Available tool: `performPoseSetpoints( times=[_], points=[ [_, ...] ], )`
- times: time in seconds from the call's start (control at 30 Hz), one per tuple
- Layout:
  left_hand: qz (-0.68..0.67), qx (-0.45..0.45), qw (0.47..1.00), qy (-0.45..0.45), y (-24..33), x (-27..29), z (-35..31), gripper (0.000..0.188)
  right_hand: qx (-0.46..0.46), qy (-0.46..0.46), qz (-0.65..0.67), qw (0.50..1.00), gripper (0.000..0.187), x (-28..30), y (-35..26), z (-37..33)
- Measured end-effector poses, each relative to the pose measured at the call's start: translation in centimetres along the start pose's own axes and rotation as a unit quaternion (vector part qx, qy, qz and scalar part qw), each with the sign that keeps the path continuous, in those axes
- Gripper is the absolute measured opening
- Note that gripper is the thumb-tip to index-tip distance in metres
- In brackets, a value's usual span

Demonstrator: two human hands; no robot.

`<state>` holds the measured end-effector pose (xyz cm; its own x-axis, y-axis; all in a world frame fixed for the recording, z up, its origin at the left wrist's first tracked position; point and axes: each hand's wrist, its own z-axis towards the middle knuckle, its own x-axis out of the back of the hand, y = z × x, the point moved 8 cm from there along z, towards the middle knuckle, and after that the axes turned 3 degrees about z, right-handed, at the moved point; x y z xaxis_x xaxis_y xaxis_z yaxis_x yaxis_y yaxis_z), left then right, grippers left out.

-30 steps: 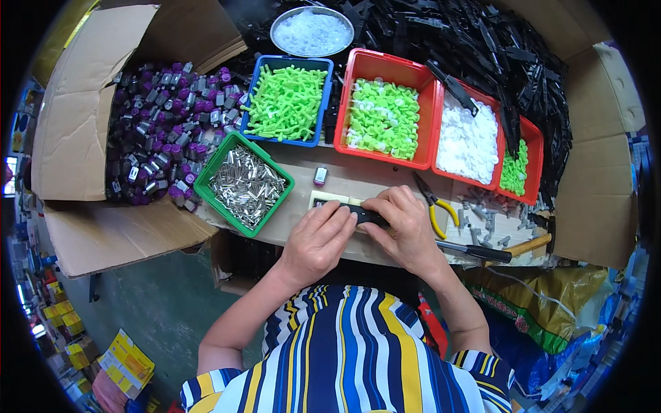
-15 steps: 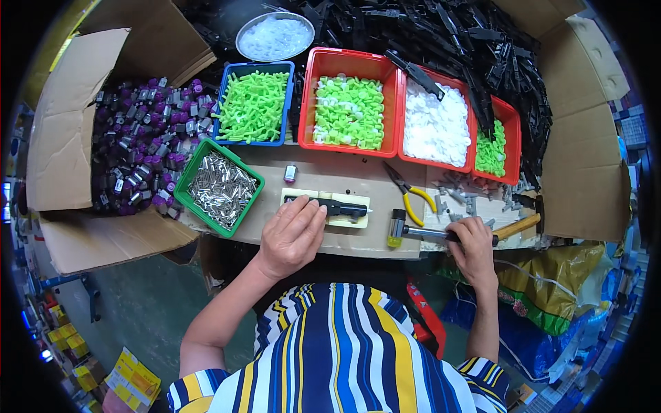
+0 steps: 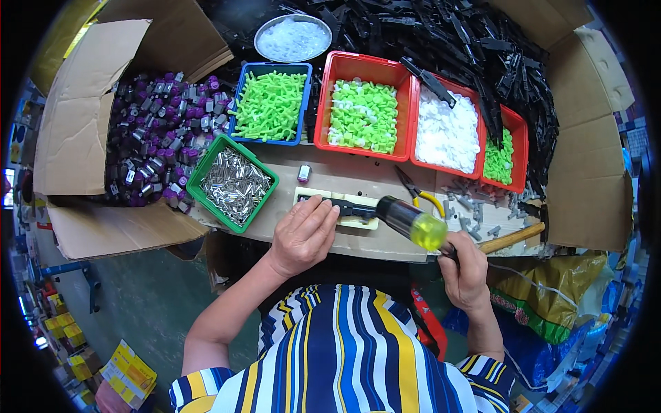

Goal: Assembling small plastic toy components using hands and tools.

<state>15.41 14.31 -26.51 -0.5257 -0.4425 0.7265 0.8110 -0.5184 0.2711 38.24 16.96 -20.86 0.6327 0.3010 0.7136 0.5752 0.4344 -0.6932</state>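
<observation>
My left hand (image 3: 303,234) presses its closed fingers on a long black plastic part (image 3: 351,207), which lies in a cream-coloured block (image 3: 359,221) on the bench. In my right hand (image 3: 465,271) is a hammer (image 3: 410,221) with a black and clear-yellow head. The head is lifted over the right end of the block, hiding the end of the black part. Above the block stands a small silver motor with a purple end (image 3: 303,173). Pliers with yellow handles (image 3: 432,202) lie partly behind the hammer head.
A green bin (image 3: 270,195) of metal pins, a blue bin (image 3: 267,142) of green sticks and red bins (image 3: 358,62) of green and white pieces line the back. Motors fill a carton (image 3: 69,138) at left; black parts (image 3: 441,34) are heaped behind. A wooden handle (image 3: 513,237) lies at right.
My right hand has picked the hammer up off the bench and raised its head toward the block. My left hand stays on the black part. The whole view has shifted slightly.
</observation>
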Motion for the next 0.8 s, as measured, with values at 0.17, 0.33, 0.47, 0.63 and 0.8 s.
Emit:
performPoseSetpoints(
  times=[0.17, 0.33, 0.47, 0.63, 0.8],
  points=[
    [0.009, -0.012, 1.0, 0.002, 0.1, -0.2, -0.4, 0.029, -0.033, -0.14, -0.126, 0.982, 0.022, -4.1, 1.8, 0.4],
    [0.025, 0.004, 1.0, -0.006, 0.5, 0.0, -0.2, 0.033, -0.065, -0.188, -0.139, 0.97, 0.023, -4.8, 2.5, 0.6],
    [0.039, 0.066, 0.995, -0.065, 2.2, -0.5, -0.8, 0.045, -0.067, -0.192, -0.127, 0.971, 0.023, -5.1, 2.7, 0.6],
    [0.033, 0.08, 0.994, -0.065, 3.2, -1.1, -0.9, 0.05, -0.082, -0.183, -0.133, 0.971, 0.021, -4.8, 2.7, 0.4],
    [0.066, 0.049, 0.995, -0.062, 3.2, -1.6, -1.4, 0.048, -0.053, -0.156, -0.1, 0.981, 0.02, -3.1, 0.6, 2.3]
  ],
)
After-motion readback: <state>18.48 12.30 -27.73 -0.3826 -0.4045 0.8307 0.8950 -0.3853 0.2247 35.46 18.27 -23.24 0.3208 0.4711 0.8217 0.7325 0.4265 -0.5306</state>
